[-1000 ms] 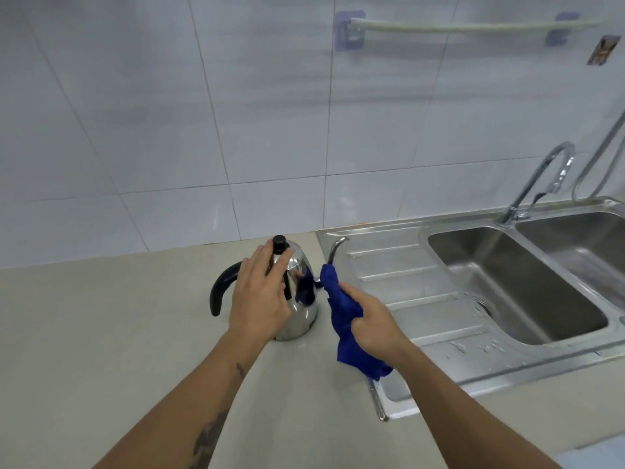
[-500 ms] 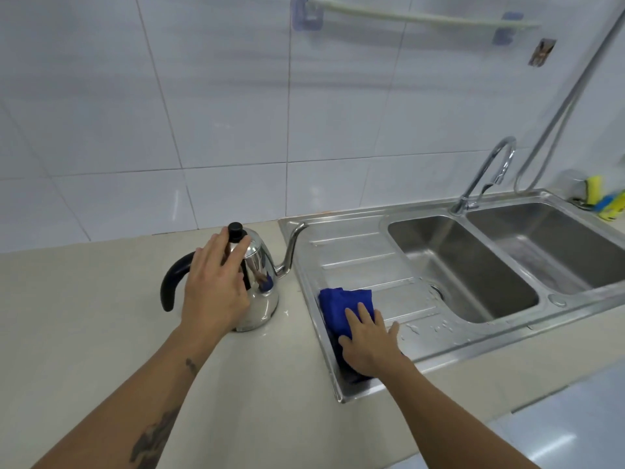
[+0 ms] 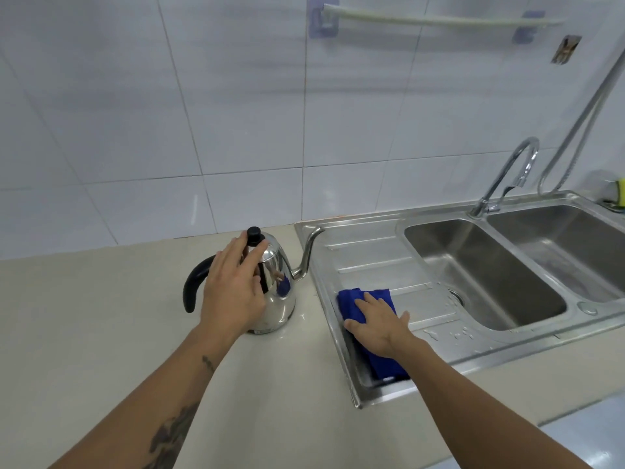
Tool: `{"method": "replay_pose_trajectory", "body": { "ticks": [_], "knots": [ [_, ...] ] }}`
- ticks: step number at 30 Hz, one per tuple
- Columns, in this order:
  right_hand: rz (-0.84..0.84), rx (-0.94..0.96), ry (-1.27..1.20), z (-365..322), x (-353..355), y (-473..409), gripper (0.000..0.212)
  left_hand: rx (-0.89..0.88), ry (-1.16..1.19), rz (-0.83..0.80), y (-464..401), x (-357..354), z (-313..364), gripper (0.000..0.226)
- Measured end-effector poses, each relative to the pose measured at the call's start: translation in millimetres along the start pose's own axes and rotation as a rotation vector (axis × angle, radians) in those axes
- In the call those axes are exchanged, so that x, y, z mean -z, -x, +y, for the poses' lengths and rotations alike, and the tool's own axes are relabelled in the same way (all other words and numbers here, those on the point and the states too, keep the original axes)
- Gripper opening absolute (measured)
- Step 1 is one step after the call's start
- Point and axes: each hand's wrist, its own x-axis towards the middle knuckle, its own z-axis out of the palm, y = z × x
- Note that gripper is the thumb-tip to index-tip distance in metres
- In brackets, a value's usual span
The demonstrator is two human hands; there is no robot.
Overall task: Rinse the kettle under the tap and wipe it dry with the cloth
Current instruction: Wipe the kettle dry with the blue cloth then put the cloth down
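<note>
On the counter, far left: handle: black curved handle of the kettle points left, away from the sink

Kettle place: kettle stands upright on the beige counter, just beside the left rim of the steel sink unit, not on it

Left hand: left hand lies over the kettle's near side and shoulder, fingers fairly straight and reaching up beside the black lid knob; whether the palm presses or only rests, I cannot tell

Kettle look: polished steel, pear-shaped body, mirror-bright with a blue reflection; no drops can be made out at this size

Long axis: handle to spout runs left to right, the thin gooseneck spout reaching over the drainboard edge

Key relation: cloth lies to the right of the kettle and slightly nearer the person; left hand is the nearer to the kettle, right hand to the cloth

Cloth: blue cloth lies flat on the ribbed drainboard, near its front left corner

Right hand: right hand rests flat on the cloth, fingers spread and straight, gripping nothing

Far right: tap stands behind the basins, well apart from the kettle; no water seen running

Judgement: wiping seems finished or paused, cloth set down
</note>
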Motion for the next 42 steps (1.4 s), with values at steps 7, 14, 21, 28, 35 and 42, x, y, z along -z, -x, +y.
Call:
{"method": "replay_pose_trajectory", "body": {
  "ticks": [7,14,21,28,35,42],
  "knots": [
    [0.019,0.112,-0.777,-73.3,27.7,-9.8,0.064,0.078,0.304,0.040,1.2,26.8,2.5,0.048],
    [0.004,0.033,-0.931,-114.2,40.5,-36.2,0.059,0.429,0.509,0.290,14.1,37.7,-19.8,0.039],
    [0.018,-0.031,-1.016,-111.5,32.6,-52.4,0.028,0.664,0.702,0.178,15.6,30.1,-54.7,0.031],
    [0.143,0.013,-1.084,-111.1,21.4,-73.9,0.015,0.632,0.713,0.198,0.8,19.1,-77.6,0.032],
    [0.209,0.023,-1.129,-133.8,33.5,-120.6,0.015,0.618,0.719,0.220,-56.1,9.9,-100.2,0.032],
    [0.252,-0.017,-1.152,-156.1,36.2,-179.1,0.015,0.604,0.640,0.190,-115.5,-5.1,-128.4,0.030]
  ]
}}
